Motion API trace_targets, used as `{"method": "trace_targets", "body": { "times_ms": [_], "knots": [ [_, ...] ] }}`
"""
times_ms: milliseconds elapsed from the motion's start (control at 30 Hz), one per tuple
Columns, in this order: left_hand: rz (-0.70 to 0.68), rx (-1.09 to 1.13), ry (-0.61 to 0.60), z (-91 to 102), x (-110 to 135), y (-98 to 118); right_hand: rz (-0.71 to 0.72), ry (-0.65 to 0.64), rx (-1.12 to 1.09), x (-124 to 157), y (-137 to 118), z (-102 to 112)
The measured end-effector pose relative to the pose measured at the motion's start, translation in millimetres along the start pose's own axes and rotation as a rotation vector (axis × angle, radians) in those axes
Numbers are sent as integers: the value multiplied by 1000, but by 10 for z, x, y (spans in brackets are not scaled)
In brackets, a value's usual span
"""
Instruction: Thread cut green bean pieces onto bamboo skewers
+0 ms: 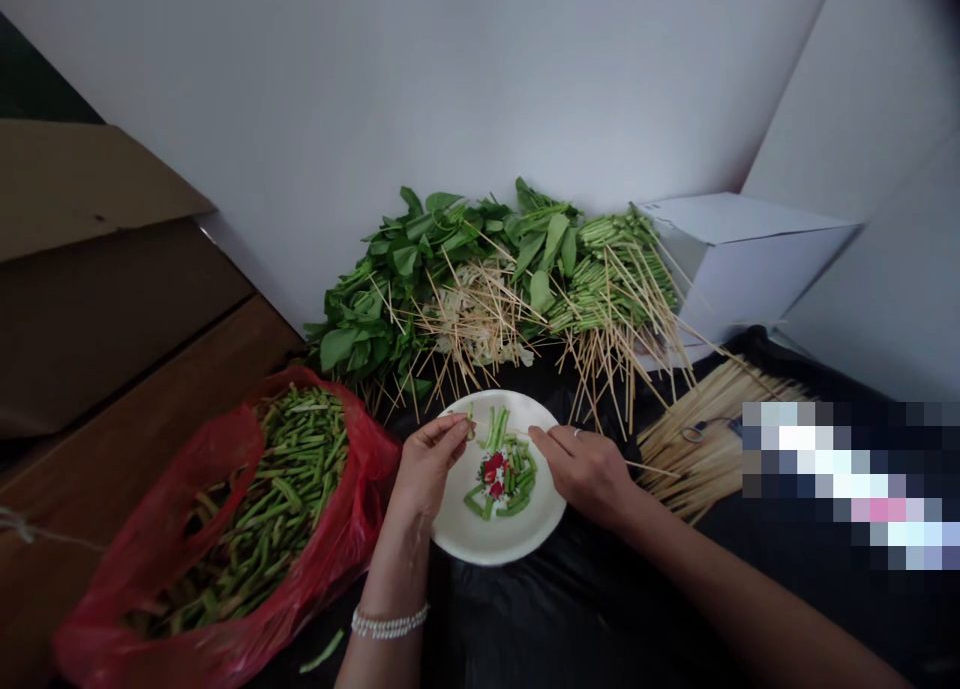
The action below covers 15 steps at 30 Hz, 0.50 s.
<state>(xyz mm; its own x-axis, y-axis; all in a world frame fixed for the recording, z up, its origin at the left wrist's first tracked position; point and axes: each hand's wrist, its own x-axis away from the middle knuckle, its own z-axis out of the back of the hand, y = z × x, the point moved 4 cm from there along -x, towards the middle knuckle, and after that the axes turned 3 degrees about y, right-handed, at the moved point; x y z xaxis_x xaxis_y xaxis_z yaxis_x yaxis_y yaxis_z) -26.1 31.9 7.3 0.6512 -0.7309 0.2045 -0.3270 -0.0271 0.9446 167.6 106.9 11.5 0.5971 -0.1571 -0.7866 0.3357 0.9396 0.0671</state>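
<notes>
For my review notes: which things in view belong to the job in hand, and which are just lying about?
Likely the job: bean piece in the left hand; stick in the right hand; plate and its bean pieces; red bag of beans; loose sticks; vegetables on sticks.

Likely just lying about: cardboard box; white box; stray bean piece.

Dim, cool light around me, its source out of view. The wall point(450, 89) is soft grey; the carton point(97, 329) sinks into shadow. The plate point(495, 546) shows pale against the black sheet point(502, 629). Coarse pixel squares point(862, 489) mask the right side; fine detail blurs.
</notes>
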Motion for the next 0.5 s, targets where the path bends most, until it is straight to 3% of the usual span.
{"method": "trace_targets", "body": {
  "times_ms": [500],
  "knots": [
    [32, -62, -13, -39, 47, 3, 3, 2, -7, 9, 3, -12]
  ]
}}
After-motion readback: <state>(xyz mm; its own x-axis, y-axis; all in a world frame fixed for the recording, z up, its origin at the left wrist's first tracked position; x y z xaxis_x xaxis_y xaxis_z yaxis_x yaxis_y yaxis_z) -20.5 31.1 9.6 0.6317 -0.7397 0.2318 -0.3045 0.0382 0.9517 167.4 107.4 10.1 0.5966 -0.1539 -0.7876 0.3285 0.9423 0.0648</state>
